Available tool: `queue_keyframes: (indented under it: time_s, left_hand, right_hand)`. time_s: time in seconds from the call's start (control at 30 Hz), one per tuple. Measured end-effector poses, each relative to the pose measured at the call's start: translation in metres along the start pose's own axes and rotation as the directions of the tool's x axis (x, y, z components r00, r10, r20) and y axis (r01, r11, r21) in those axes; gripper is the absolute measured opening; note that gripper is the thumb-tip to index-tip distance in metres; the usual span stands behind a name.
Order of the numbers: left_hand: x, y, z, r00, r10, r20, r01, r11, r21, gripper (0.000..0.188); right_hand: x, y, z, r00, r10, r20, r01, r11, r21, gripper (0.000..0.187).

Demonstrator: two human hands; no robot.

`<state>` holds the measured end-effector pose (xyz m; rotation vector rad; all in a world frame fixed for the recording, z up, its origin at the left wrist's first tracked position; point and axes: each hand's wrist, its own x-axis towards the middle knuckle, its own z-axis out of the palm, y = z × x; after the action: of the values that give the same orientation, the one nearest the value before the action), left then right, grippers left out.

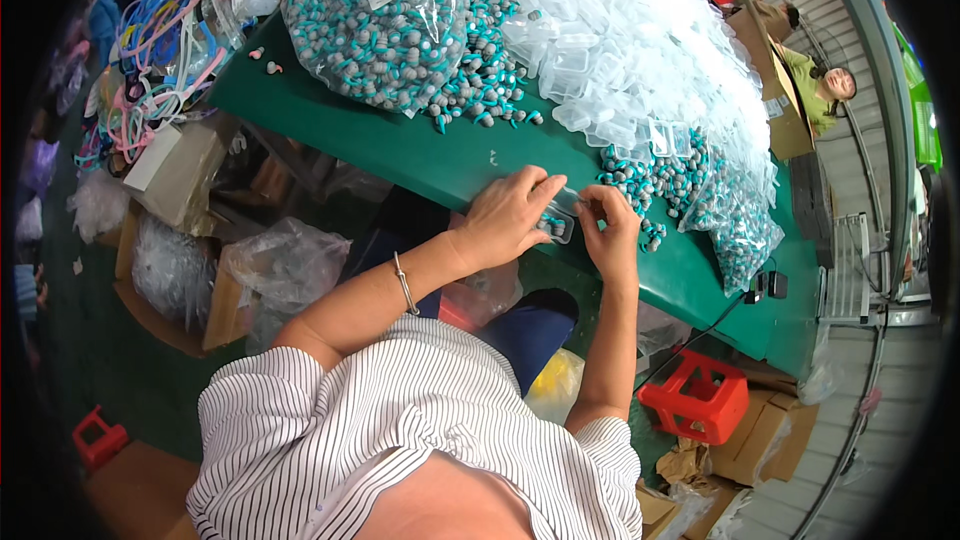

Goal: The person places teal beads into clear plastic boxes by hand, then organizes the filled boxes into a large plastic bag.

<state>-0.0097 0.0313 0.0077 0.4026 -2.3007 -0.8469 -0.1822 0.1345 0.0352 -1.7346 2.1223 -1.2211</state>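
Over the near edge of the green table (440, 155), my left hand (505, 218) is closed around a small clear plastic box (566, 202). A few grey and teal pieces show inside it. My right hand (611, 228) pinches the box's right side, its fingers bent; whether it also holds a piece is hidden. Right beside that hand lies a loose heap of small grey and teal pieces (630, 178). Behind both hands rises a large pile of clear plastic boxes (620, 50).
A big clear bag (370, 35) of grey and teal pieces stands at the far left of the table; a smaller bag (738, 240) lies right. A black plug adapter (770, 286) hangs at the edge. Below are a red stool (697, 398) and cartons (185, 180). Another person (812, 90) is far right.
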Motion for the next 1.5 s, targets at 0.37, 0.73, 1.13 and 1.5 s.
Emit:
queue_keyframes:
  time_s: [0.37, 0.73, 1.13, 1.5]
  left_hand:
    - [0.008, -0.007, 0.0, 0.996, 0.078, 0.035, -0.078, 0.997, 0.007, 0.029]
    - [-0.016, 0.0, -0.012, 0.988, 0.085, -0.13, -0.103, 0.986, -0.134, 0.018]
    - [-0.051, 0.003, -0.012, 0.983, 0.058, 0.174, -0.042, 0.995, -0.093, 0.025]
    - [0.031, -0.036, 0.02, 0.842, -0.28, 0.461, 0.433, -0.161, -0.887, 0.042]
  right_hand:
    - [-0.026, -0.009, 0.013, 0.992, -0.124, -0.01, 0.123, 0.991, -0.053, 0.034]
    - [0.029, -0.013, 0.013, 0.944, -0.325, -0.063, 0.323, 0.946, -0.035, 0.019]
    - [0.067, 0.001, 0.029, 0.853, -0.483, -0.198, 0.276, 0.739, -0.615, 0.036]
    - [0.009, 0.0, 0.043, 0.832, -0.512, -0.212, 0.449, 0.847, -0.283, 0.027]
